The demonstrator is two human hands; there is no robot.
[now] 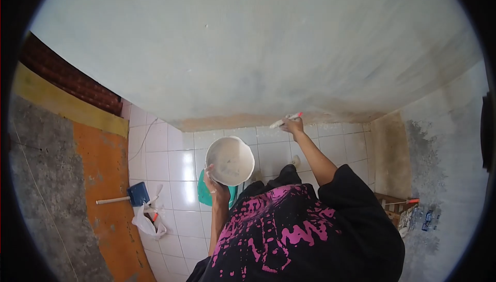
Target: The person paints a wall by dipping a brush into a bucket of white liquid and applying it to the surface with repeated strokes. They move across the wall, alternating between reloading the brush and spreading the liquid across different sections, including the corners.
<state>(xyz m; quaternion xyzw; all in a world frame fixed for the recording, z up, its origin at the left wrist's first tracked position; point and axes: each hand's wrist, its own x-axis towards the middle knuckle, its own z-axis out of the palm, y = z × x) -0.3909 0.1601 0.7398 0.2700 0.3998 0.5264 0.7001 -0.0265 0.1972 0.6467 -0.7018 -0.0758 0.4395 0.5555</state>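
Note:
My left hand (216,188) grips the rim of a round white tub (230,161), fingers over its near left edge. A pale, whitish coating lines the inside of the tub, with darker patches at its bottom. My right hand (293,125) is closed around a slim, pale tool (279,124) with a red end, close to the foot of the wall; I cannot tell its exact kind. In front of both hands rises a pale, patchy wall (258,49), with a bare brownish band along its base.
Behind the tub, a green object (204,193) shows on the white tiled floor (182,194). To the left are a blue dustpan (138,194) and a white plastic bag (148,224). On the right, a wooden item (393,204) stands by the side wall.

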